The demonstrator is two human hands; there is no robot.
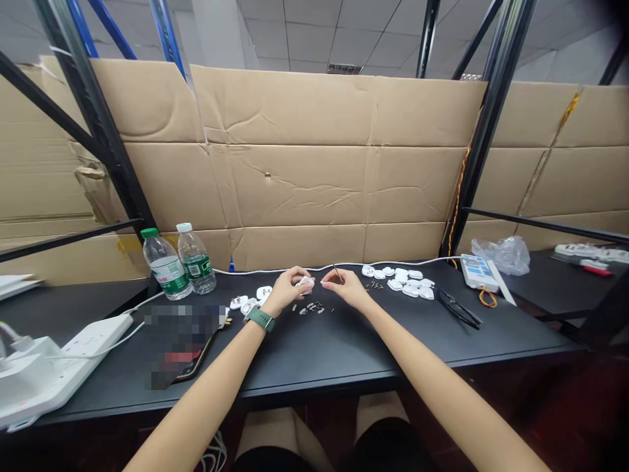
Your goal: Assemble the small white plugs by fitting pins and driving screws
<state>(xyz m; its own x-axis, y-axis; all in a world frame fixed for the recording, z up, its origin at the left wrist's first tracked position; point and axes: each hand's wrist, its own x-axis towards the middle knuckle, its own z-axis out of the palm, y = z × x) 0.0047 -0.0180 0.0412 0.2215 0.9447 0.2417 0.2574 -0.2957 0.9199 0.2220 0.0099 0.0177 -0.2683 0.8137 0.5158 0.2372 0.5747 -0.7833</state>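
My left hand [286,289], with a green watch on its wrist, is closed round a small white plug part [305,284] held just above the black table [314,347]. Close to its right, my right hand [344,286] pinches a thin dark tool [337,272] whose tip points toward the part. Small dark screws [312,307] lie scattered on the table just below both hands. Several white plug parts [249,302] rest to the left of my left hand, and a larger group of white plug parts [407,282] lies to the right of my right hand.
Two water bottles [181,262] stand at the back left. A white power strip [54,367] and a phone [194,364] lie at the front left. Black pliers [459,308] and a white box [477,271] sit at the right. Cardboard [314,164] walls the back, between black rack posts.
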